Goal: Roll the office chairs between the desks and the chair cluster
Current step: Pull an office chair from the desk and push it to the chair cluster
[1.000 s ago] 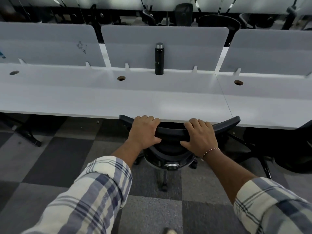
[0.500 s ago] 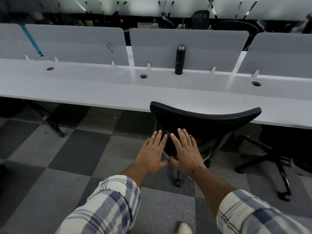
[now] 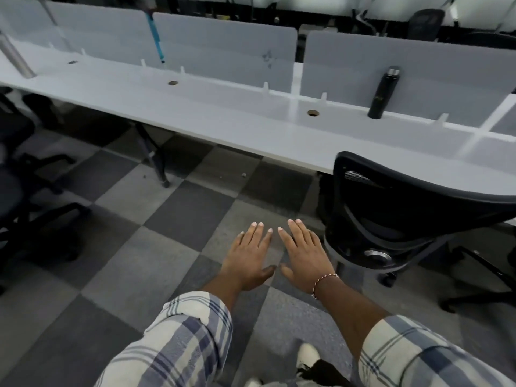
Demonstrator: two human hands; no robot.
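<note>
A black mesh-backed office chair [image 3: 396,210] stands at the right, pushed in against the long white desk [image 3: 223,121]. My left hand [image 3: 248,258] and my right hand [image 3: 304,252] hover flat over the floor to the left of the chair, fingers straight, holding nothing and touching nothing. A red and white thread band circles my right wrist. More dark office chairs [image 3: 25,196] stand at the far left edge, partly cut off.
A black bottle [image 3: 384,92] stands on the desk by grey divider panels [image 3: 223,55]. A desk leg [image 3: 157,166] reaches the checkered carpet [image 3: 156,236]. Another chair's base [image 3: 480,277] lies at the right. More chairs sit beyond the dividers.
Both hands let go of the chair's backrest and drew back with fingers straight. The view has swung left, so the chair now sits at the right, apart from my hands.
</note>
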